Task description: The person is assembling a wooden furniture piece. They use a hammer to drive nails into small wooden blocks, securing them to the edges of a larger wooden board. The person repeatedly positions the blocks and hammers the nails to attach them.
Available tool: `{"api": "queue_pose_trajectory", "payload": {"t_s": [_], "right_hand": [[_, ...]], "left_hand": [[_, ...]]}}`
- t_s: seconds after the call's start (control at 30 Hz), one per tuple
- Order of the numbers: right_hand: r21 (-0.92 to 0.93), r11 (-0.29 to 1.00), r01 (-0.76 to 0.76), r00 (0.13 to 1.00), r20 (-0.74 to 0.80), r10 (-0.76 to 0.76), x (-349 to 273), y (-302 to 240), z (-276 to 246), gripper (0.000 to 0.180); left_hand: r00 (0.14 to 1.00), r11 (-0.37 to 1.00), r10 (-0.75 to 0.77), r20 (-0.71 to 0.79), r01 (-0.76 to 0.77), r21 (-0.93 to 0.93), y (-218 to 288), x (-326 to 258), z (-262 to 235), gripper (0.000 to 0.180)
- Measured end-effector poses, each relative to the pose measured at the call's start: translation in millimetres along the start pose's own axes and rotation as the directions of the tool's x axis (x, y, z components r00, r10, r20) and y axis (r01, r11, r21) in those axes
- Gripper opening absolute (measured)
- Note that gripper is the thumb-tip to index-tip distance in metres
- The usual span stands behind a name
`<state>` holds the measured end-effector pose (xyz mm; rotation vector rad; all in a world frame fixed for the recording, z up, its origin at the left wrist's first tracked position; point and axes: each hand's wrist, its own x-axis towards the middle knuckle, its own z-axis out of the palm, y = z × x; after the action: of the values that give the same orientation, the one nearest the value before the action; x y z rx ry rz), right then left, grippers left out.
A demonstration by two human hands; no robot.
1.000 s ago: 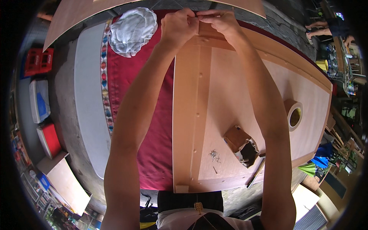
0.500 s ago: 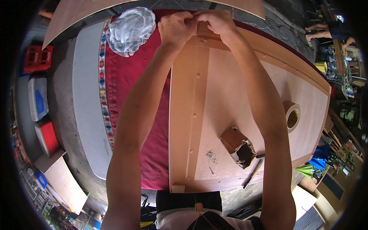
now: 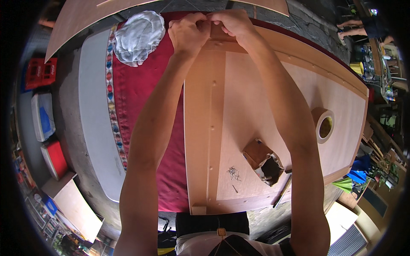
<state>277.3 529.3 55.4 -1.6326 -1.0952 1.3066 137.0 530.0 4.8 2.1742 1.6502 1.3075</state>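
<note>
At the far edge of a light wooden panel, my left hand and my right hand meet with fingertips pinched together. Whatever is between the fingers is hidden. Just below them lies the panel's corner, where wide brown tape strips run along the edges over small round bumps. Dark red cloth lies beneath and to the left of the panel. On the panel sit a torn brown box, a small heap of nails and a tape roll. A hammer lies partly behind my right forearm.
A bunched white cloth rests at the far left, over a patterned trim beside a pale grey panel. Beyond is a plywood sheet. Red crates stand left; another person's legs show far right.
Both hands and the panel appear slightly further left in view, along with the white cloth, as my head view shifts. The fingers stay pinched together at the far edge.
</note>
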Motion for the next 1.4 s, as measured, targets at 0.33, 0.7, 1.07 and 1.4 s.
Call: {"api": "queue_pose_trajectory", "payload": {"t_s": [0.33, 0.7, 1.07, 1.4], "right_hand": [[-0.049, 0.998, -0.031, 0.998, -0.061, 0.028, 14, 6, 3, 0.014], [0.108, 0.981, 0.161, 0.985, -0.08, -0.152, -49, -12, -35, 0.017], [-0.434, 0.761, -0.482, 0.69, -0.724, 0.024, -453, 126, -152, 0.018], [-0.358, 0.706, -0.611, 0.716, -0.631, 0.299, -522, 182, -124, 0.045]], "left_hand": [[0.999, 0.998, -0.038, -0.015, 0.037, -0.045, 3, -2, -1, 0.008], [0.998, 0.994, -0.006, -0.058, -0.001, -0.111, -5, -1, -1, 0.005], [0.999, 0.985, -0.045, 0.003, 0.045, -0.168, 2, -2, 8, 0.008], [0.988, 0.986, -0.081, 0.134, 0.099, -0.136, -26, 0, 9, 0.015]]}}
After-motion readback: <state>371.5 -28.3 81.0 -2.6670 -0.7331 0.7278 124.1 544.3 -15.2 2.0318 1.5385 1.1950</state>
